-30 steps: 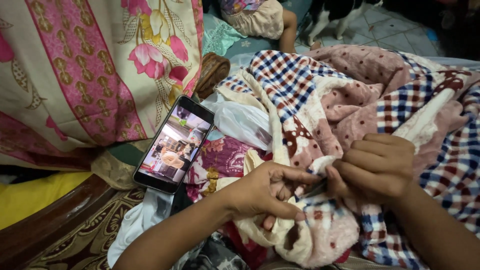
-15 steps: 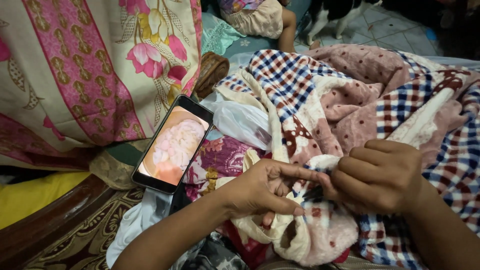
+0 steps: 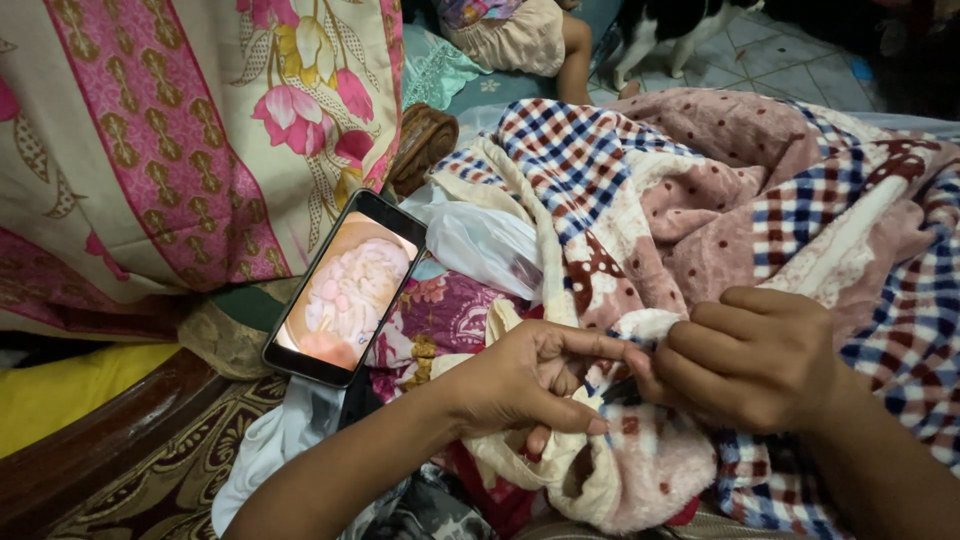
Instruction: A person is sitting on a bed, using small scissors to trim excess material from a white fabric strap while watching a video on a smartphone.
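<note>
A fleecy blanket (image 3: 700,200) in pink dotted and red-blue checked patches lies heaped across my lap. My left hand (image 3: 520,385) pinches a cream-edged fold of it between thumb and forefinger. My right hand (image 3: 750,355) is closed on the same fold, fingertips meeting the left hand's. Whether a small tool sits between the fingers is hidden.
A smartphone (image 3: 345,290) with a lit screen leans against a floral pink cushion (image 3: 170,140) at left. A clear plastic bag (image 3: 480,245) lies beside it. A carved wooden armrest (image 3: 120,430) runs along the lower left. Another person's leg (image 3: 575,60) and a black-and-white animal (image 3: 660,25) are on the tiled floor beyond.
The picture on the phone's screen has changed. My right hand has shifted slightly toward the left hand on the fold; the blanket stays where it was.
</note>
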